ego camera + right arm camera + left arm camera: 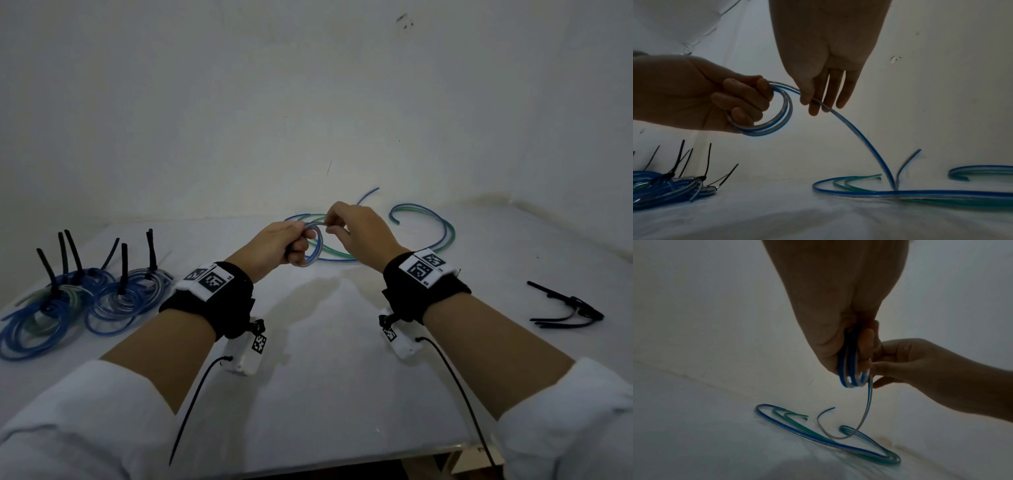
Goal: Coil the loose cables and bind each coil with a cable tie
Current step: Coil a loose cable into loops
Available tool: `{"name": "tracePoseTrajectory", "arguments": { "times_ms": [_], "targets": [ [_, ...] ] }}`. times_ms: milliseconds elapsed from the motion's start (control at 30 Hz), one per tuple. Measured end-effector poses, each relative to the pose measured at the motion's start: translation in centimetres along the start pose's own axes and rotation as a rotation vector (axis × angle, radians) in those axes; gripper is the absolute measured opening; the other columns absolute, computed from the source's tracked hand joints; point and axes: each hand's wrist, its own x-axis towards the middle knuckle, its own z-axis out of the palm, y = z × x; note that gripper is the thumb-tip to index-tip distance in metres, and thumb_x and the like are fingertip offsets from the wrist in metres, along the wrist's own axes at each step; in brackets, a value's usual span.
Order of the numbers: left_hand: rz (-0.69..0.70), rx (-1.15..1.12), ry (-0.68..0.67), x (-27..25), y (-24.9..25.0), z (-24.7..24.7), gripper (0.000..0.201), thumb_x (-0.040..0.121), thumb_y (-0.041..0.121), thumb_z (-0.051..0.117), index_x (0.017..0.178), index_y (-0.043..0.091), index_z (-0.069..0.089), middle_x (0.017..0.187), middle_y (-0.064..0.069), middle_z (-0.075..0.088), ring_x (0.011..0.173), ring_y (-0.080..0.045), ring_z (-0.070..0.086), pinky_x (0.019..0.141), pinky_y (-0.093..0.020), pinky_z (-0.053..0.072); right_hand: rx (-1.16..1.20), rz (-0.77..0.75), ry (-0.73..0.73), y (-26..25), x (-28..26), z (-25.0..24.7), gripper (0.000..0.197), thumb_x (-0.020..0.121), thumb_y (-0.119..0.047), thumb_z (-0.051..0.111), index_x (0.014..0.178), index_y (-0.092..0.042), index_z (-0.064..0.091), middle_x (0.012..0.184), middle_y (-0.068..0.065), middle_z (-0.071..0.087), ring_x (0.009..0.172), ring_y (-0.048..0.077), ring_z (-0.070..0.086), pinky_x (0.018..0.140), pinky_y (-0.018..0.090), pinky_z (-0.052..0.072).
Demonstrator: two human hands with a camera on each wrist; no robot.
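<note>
Left hand point(274, 245) is gripping the coil point(764, 112) while right hand point(359, 233) is pinching the tail point(859, 129), winding; next, feeding remaining slack round.

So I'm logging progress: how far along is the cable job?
Done: a pile of tied coils at the left. In hand: the left hand holds a small blue coil while the right hand feeds its tail. Left: loose cables on the table, spare ties.
</note>
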Motion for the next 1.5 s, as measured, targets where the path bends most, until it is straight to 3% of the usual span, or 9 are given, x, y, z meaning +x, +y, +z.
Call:
{"name": "tracePoseTrajectory", "arguments": {
  "times_ms": [100, 300, 433, 600, 733, 933, 1033, 1200, 1500],
  "targets": [
    [0.052, -0.034, 0.062, 0.1, 0.1, -0.2, 0.032, 0.102, 0.02, 0.029, 0.08, 0.013, 0.05, 0.06, 0.003, 0.035, 0.049, -0.009, 0.032, 0.061, -0.024, 0.036, -0.051, 0.068, 0.01, 1.1, -0.2, 0.2, 0.011, 0.09, -0.018, 0.056, 0.099, -0.012, 0.058, 0.092, 0.008, 0.064, 0.09, 0.023, 0.053, 0.071, 0.035, 0.044],
    [0.15, -0.212, 0.192, 0.7, 0.1, -0.6, 0.031, 0.103, 0.02, 0.028, 0.081, 0.013, 0.05, 0.058, 0.007, 0.062, 0.046, -0.007, 0.049, 0.065, -0.026, 0.047, 0.064, 0.241, -0.025, 2.0, -0.3, 0.2, 0.016, 0.094, -0.01, 0.046, 0.098, 0.001, 0.056, 0.092, 0.02, 0.062, 0.078, 0.038, 0.062, 0.07, 0.044, 0.051],
    [0.256, -0.351, 0.098, 1.0, 1.0, 0.4, 0.032, 0.104, 0.022, 0.022, 0.085, 0.012, 0.045, 0.099, -0.012, 0.071, 0.08, -0.018, 0.069, 0.08, -0.029, 0.054, 0.087, 0.154, -0.109, 0.5, 0.1, 0.5, 0.019, 0.093, -0.005, 0.044, 0.093, 0.004, 0.061, 0.081, 0.01, 0.056, 0.08, 0.035, 0.061, 0.076, 0.047, 0.048],
    [0.282, -0.254, 0.169, 1.5, 1.2, 0.5, 0.024, 0.103, 0.022, 0.026, 0.104, 0.007, 0.044, 0.125, -0.012, 0.055, 0.115, -0.022, 0.058, 0.084, -0.024, 0.054, 0.092, 0.045, -0.195, -1.0, 0.1, 0.2, 0.017, 0.092, -0.007, 0.047, 0.088, 0.002, 0.06, 0.083, 0.014, 0.062, 0.072, 0.023, 0.049, 0.07, 0.036, 0.039],
    [0.234, 0.124, 0.239, 2.0, 0.4, -0.1, 0.016, 0.101, 0.025, 0.033, 0.096, 0.013, 0.043, 0.117, -0.006, 0.056, 0.111, -0.018, 0.056, 0.076, -0.025, 0.053, 0.03, -0.013, -0.172, -0.6, 0.0, -0.2, 0.012, 0.086, -0.007, 0.059, 0.096, -0.003, 0.062, 0.09, 0.01, 0.064, 0.073, 0.019, 0.05, 0.066, 0.028, 0.035],
    [0.161, 0.663, 0.153, 1.8, -0.8, -0.7, 0.027, 0.101, 0.028, 0.029, 0.081, 0.013, 0.038, 0.089, -0.002, 0.064, 0.074, -0.011, 0.059, 0.058, -0.019, 0.037, -0.186, -0.167, -0.089, -0.9, 0.1, -0.3, 0.005, 0.083, -0.002, 0.06, 0.088, 0.0, 0.06, 0.091, 0.018, 0.056, 0.07, 0.034, 0.054, 0.062, 0.041, 0.045],
    [0.097, 0.621, 0.141, 1.9, -1.2, -1.2, 0.029, 0.101, 0.03, 0.029, 0.08, 0.013, 0.041, 0.095, -0.012, 0.071, 0.089, -0.022, 0.067, 0.058, -0.024, 0.039, -0.198, -0.142, -0.025, -0.2, 0.1, -0.3, 0.015, 0.084, -0.006, 0.062, 0.097, -0.001, 0.055, 0.095, 0.016, 0.056, 0.074, 0.033, 0.054, 0.064, 0.04, 0.043],
    [0.051, 0.574, 0.134, 1.5, -1.5, -1.3, 0.029, 0.102, 0.023, 0.029, 0.081, 0.011, 0.046, 0.088, -0.02, 0.071, 0.076, -0.025, 0.065, 0.078, -0.035, 0.048, -0.184, -0.183, 0.031, 0.5, 0.1, -0.3, 0.004, 0.087, 0.001, 0.056, 0.091, 0.002, 0.057, 0.087, 0.018, 0.057, 0.069, 0.034, 0.054, 0.061, 0.042, 0.045],
    [0.326, 0.63, 0.381, 1.4, -1.6, -1.6, 0.02, 0.101, 0.021, 0.031, 0.093, 0.011, 0.047, 0.089, 0.0, 0.066, 0.08, -0.012, 0.061, 0.069, -0.019, 0.043, -0.176, -0.197, -0.236, 0.7, 1.0, -1.5, 0.019, 0.094, -0.007, 0.049, 0.097, 0.001, 0.067, 0.093, 0.018, 0.059, 0.084, 0.034, 0.057, 0.072, 0.034, 0.039]
  ]
}}
